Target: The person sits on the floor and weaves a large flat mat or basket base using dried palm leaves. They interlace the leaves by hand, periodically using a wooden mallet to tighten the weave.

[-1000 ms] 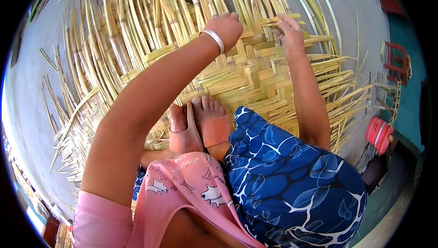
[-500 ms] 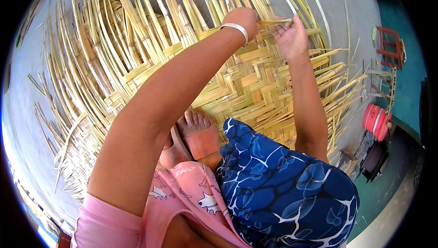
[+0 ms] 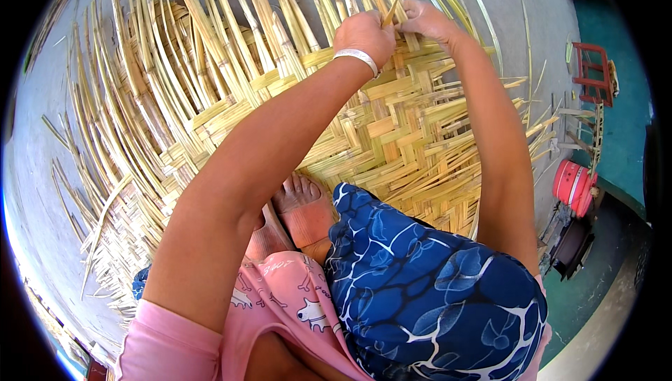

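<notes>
A wide mat (image 3: 392, 125) of split cane lies under and ahead of my feet, its strips crossing in a slanted weave. My left hand (image 3: 364, 36), with a pale bangle at the wrist, is closed on a short cane strip (image 3: 395, 4) whose pointed end sticks up past the fingers. Close to its right, my right hand (image 3: 428, 22) has thumb and fingers pinched at the upright cane strips near the mat's far edge. Exactly what sits between those fingertips is hidden.
Long loose cane ends (image 3: 203, 31) fan out over the grey floor (image 3: 542, 3). My feet (image 3: 306, 209) rest on the mat. Off to the right are a red wooden frame (image 3: 593, 73), a pink-red round container (image 3: 574, 186) and a dark box-like object (image 3: 570, 244).
My right hand has gone from open-palmed to pinched, moving up and left toward my left hand. The short strip, earlier lying sideways between both hands, now points upward.
</notes>
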`<move>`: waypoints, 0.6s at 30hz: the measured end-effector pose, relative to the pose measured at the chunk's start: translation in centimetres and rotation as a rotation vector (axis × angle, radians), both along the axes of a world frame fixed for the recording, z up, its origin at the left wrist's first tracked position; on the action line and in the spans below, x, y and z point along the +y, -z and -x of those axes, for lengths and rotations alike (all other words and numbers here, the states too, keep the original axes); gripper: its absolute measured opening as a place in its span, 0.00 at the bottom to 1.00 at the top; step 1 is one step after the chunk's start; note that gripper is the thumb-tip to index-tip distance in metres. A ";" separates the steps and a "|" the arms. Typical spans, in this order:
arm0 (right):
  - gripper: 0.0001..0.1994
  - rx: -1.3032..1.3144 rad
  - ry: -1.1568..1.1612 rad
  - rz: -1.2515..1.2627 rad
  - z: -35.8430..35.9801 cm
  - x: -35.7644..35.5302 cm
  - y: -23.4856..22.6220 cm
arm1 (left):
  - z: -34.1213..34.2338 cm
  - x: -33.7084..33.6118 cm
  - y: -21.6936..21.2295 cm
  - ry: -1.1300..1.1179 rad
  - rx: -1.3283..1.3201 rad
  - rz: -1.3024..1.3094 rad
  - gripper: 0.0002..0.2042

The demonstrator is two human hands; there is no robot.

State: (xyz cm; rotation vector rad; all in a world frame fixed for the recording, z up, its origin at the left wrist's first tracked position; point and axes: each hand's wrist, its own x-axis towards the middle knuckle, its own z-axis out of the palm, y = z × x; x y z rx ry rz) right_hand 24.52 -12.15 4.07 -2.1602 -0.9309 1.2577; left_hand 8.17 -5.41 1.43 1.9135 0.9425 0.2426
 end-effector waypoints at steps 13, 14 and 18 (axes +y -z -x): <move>0.21 0.525 0.109 -0.077 -1.4 -0.9 -0.7 | 1.0 0.0 -1.2 -0.011 -0.064 0.048 0.14; 0.21 0.532 0.104 -0.093 -1.5 -1.2 -0.7 | 1.0 0.0 -1.1 -0.011 -0.073 0.055 0.14; 0.20 0.525 0.067 -0.124 -1.1 -1.3 -0.4 | 1.1 0.0 -1.1 -0.006 -0.080 0.058 0.14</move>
